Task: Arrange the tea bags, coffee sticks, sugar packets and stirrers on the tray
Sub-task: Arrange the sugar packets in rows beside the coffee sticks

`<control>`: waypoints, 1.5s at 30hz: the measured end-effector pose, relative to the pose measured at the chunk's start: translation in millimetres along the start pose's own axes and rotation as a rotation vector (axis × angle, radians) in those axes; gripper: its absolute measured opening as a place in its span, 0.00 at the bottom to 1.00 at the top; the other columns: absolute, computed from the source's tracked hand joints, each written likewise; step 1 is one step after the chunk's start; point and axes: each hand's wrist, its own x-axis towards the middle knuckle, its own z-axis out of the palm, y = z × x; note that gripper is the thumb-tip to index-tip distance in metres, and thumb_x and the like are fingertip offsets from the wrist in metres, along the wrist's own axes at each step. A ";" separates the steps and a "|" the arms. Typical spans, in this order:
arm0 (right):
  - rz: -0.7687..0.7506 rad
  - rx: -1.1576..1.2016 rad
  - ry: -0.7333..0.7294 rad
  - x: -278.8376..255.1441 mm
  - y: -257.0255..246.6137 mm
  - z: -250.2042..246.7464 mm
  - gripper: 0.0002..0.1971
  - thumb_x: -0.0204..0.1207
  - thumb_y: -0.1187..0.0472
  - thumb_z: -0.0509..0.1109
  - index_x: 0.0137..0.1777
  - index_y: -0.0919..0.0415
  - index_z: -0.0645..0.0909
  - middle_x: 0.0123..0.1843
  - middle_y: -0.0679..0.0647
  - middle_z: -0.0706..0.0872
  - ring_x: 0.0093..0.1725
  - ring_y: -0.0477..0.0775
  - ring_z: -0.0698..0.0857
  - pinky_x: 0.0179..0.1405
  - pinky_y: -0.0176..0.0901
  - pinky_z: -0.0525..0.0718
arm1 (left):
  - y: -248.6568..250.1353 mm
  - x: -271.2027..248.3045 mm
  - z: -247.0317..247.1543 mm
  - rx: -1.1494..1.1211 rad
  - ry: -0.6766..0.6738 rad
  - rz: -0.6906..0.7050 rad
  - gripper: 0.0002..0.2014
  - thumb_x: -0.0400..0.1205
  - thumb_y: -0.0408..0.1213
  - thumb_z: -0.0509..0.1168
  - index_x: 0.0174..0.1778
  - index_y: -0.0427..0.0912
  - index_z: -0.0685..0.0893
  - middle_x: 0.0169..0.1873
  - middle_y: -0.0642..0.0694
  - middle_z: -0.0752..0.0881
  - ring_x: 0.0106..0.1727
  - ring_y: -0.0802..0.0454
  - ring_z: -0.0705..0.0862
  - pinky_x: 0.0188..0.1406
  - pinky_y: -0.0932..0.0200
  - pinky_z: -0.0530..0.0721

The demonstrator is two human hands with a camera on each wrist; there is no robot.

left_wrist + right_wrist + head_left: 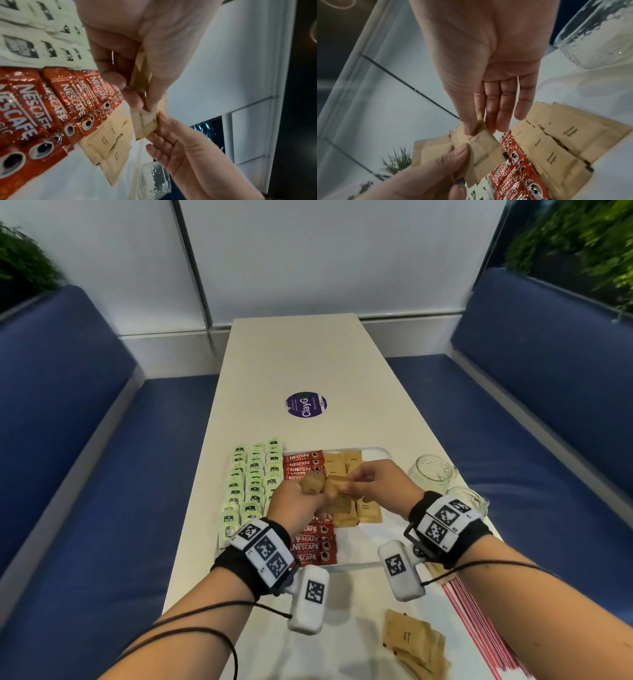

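Above the white tray (376, 455) my left hand (298, 501) grips a small stack of brown sugar packets (313, 482). My right hand (373, 479) pinches the top packet (147, 125) of that stack between thumb and forefinger, its other fingers straight. On the tray lie rows of green tea bags (251, 484), a column of red coffee sticks (313, 542) and rows of brown sugar packets (368, 510). More loose sugar packets (416, 645) and pink stirrers (479, 625) lie on the table near me.
Two glass jars (433, 470) stand right of the tray near the table's right edge. A purple round sticker (306, 404) sits mid-table. Blue benches flank the white table (298, 354).
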 end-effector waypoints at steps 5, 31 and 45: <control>0.117 -0.003 -0.011 -4.3 15.9 2.5 0.11 0.71 0.62 0.79 0.50 0.67 0.86 0.42 0.60 0.91 0.33 0.46 0.86 0.31 0.34 0.85 | -1.4 -0.6 -5.1 -0.176 0.015 -0.094 0.06 0.82 0.36 0.70 0.53 0.41 0.85 0.43 0.41 0.92 0.30 0.52 0.86 0.29 0.59 0.83; 0.218 -0.299 0.070 10.8 41.9 30.7 0.11 0.70 0.57 0.81 0.37 0.53 0.80 0.40 0.53 0.89 0.34 0.56 0.89 0.40 0.49 0.89 | -11.2 7.5 -20.1 -0.517 -0.010 -0.280 0.21 0.89 0.50 0.54 0.60 0.37 0.83 0.43 0.36 0.93 0.38 0.43 0.91 0.35 0.53 0.90; 0.035 -0.071 -0.327 -4.6 15.0 13.6 0.19 0.61 0.60 0.86 0.50 0.56 0.85 0.47 0.53 0.88 0.41 0.48 0.86 0.44 0.44 0.87 | -6.0 2.1 -5.6 -0.287 -0.005 -0.096 0.06 0.79 0.38 0.74 0.50 0.48 0.89 0.49 0.47 0.92 0.51 0.47 0.88 0.48 0.53 0.86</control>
